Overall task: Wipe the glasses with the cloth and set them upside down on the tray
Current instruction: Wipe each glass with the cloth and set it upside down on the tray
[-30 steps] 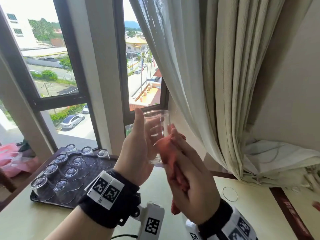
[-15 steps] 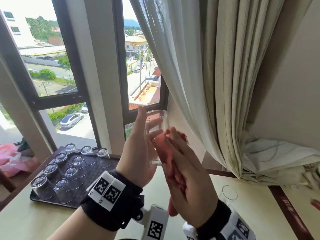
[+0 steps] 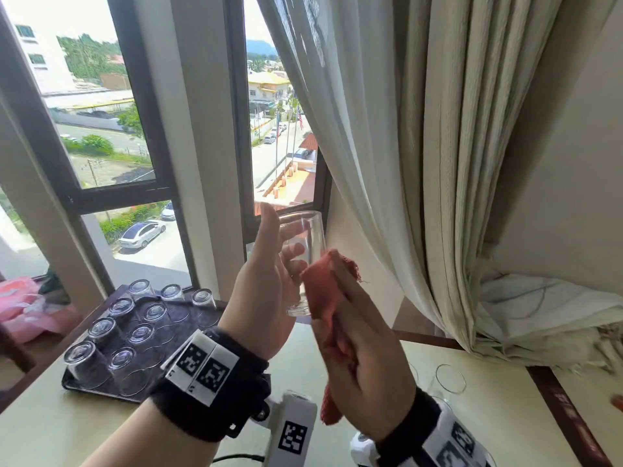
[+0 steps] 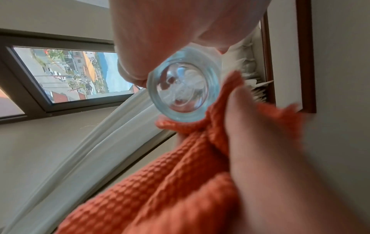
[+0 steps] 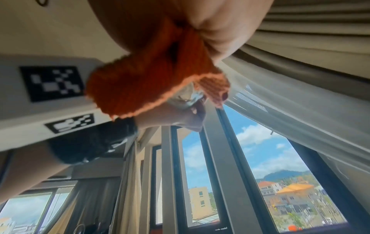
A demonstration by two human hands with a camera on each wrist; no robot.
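Note:
My left hand (image 3: 281,237) holds a clear glass (image 3: 305,251) upright at chest height in front of the window, thumb up on the near side and fingers round the far side. My right hand (image 3: 350,298) grips a bunched orange cloth (image 3: 323,291) and presses it against the glass's lower right side. In the left wrist view the thick glass base (image 4: 183,93) shows from below with the cloth (image 4: 170,182) against it. A dark tray (image 3: 101,387) on the table at the left carries several upside-down glasses (image 3: 101,328).
Upright glasses (image 3: 450,379) stand on the cream table (image 3: 40,429) to the right of my hands. A pale curtain (image 3: 421,163) hangs close behind the held glass and bunches on the table at the right. Pink items (image 3: 20,308) lie beyond the tray.
The right hand has slid the cloth a little down and to the right along the glass. The left hand keeps its hold at about the same height.

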